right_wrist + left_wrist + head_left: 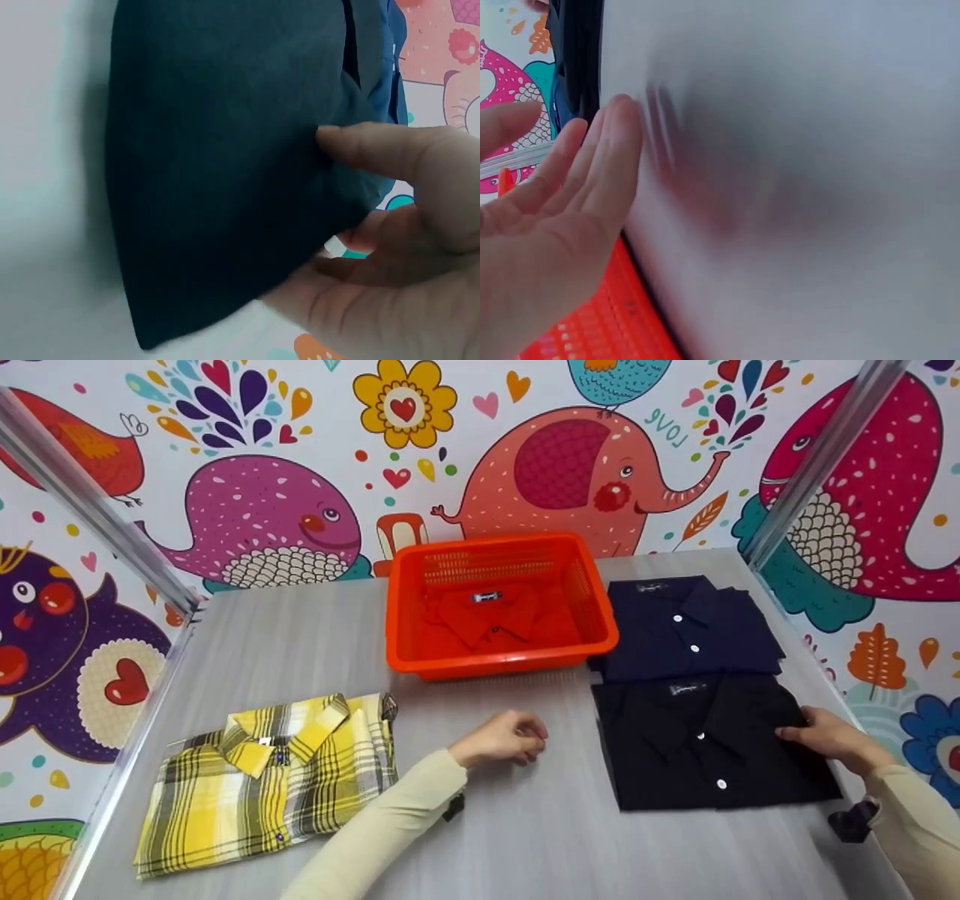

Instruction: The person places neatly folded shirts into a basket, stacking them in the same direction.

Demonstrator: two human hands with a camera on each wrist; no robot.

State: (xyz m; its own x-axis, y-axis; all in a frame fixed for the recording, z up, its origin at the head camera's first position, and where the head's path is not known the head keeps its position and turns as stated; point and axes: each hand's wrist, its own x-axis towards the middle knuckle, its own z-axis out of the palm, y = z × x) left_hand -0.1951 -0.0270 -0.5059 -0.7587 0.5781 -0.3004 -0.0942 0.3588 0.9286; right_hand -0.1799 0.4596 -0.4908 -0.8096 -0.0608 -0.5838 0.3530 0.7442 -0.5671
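Four folded shirts show in the head view. A yellow plaid shirt (240, 802) lies on the left of the desk (525, 847), and a red shirt (517, 619) sits inside the orange-red basket (495, 664) at the far middle. On the right, a black shirt (675, 765) lies near, with a dark blue shirt (727, 630) just beyond it. The right grip (832, 739) pinches the black shirt's right edge; the left grip (502, 741) is released, fingers loosely bent above the desk between the plaid and black shirts.

In the left wrist view, that released grip holds nothing, its fingers pointing toward dark cloth. To steady the fold, it would do well to come under the black shirt's left edge, level with the right.

In the right wrist view, the thumb presses on top of the black cloth while fingers reach beneath its edge; one corner projects beyond them. How many layers are caught cannot be told. Taking every layer together, well under the fold, should keep the shirt square; a pinch on the top layer alone could pull it open.
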